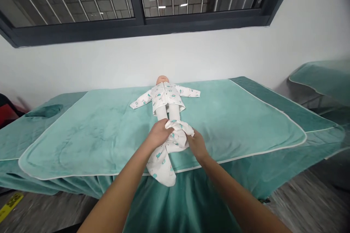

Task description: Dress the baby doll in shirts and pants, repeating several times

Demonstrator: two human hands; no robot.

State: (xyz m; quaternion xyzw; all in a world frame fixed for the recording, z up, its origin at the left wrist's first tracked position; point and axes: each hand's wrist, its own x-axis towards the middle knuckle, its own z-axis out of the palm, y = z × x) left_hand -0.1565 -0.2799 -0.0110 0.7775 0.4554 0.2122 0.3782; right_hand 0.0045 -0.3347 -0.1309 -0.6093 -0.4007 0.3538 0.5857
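A baby doll (163,79) lies on its back, head toward the wall, wearing a white patterned jacket (166,96) with the sleeves spread out. Its white legs (174,112) point toward me. Around the lower end of the legs, my left hand (160,133) and my right hand (196,145) grip the gathered waist of white patterned baby trousers (177,138), one at each side. One trouser leg hangs down toward the table's front edge. The doll's feet are hidden by the bunched cloth.
A green blanket (90,142) with white piping covers the green-draped table (325,138). Behind stands a white wall (115,63) under a dark-framed barred window (142,22). Another green-covered surface (325,76) is at the right, and a red and black item (8,113) at the left.
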